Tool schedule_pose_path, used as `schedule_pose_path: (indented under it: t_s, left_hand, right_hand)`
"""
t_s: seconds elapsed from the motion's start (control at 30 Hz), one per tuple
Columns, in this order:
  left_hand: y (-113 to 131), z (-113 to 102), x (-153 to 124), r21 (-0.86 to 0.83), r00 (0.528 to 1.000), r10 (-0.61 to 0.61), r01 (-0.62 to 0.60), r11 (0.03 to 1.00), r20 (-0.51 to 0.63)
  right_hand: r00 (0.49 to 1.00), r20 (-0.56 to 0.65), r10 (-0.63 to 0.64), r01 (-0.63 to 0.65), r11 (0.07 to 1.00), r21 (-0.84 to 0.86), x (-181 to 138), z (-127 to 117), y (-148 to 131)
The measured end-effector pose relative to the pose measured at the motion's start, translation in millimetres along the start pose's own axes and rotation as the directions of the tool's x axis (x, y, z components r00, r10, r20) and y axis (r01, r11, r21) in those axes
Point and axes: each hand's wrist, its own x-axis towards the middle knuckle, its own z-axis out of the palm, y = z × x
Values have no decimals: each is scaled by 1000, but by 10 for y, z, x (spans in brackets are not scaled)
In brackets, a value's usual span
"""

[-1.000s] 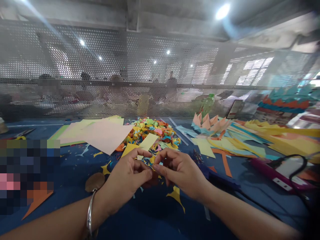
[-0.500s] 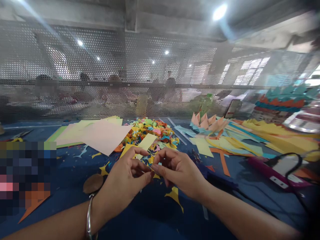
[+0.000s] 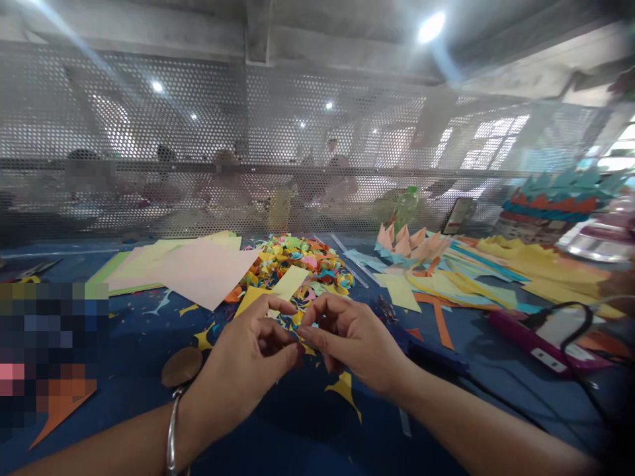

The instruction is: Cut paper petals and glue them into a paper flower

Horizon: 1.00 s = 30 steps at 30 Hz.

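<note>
My left hand (image 3: 258, 357) and my right hand (image 3: 347, 340) meet over the middle of the dark blue table, fingertips nearly touching. Thumb and fingers are pinched on each hand; whatever they hold, if anything, is too small to make out. Just beyond them lies a heap of colourful paper scraps (image 3: 297, 254), with a pale yellow paper strip (image 3: 290, 283) at its front. A yellow paper offcut (image 3: 346, 395) rests below my right hand. Beside my left wrist sits a round brown disc (image 3: 181, 367).
Stacked paper sheets (image 3: 198, 268) lie left of the heap. At right are a folded pink paper crown (image 3: 414, 246), paper strips (image 3: 436, 284), a dark blue corded tool (image 3: 436, 357) and a magenta power strip (image 3: 540, 350). A perforated metal screen (image 3: 198, 132) stands behind.
The view has shifted slightly, so the table things appear a little further left. Both hands keep nearly the same pinched pose.
</note>
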Motion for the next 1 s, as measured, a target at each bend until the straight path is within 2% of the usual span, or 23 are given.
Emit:
schedule_pose_path:
  t_s: [0.53, 0.77, 1.0]
  left_hand:
    - [19, 9, -8, 43, 999, 2, 0, 999, -36]
    - [12, -1, -10, 124, 999, 19, -13, 992, -46]
    - [46, 4, -6, 87, 998, 22, -18, 996, -52]
  right_hand:
    - [1000, -3, -12, 12, 997, 73, 13, 4, -19]
    - [1000, -5, 0, 0, 998, 61, -8, 0, -28]
    - [1000, -2, -7, 7, 999, 39, -11, 6, -43]
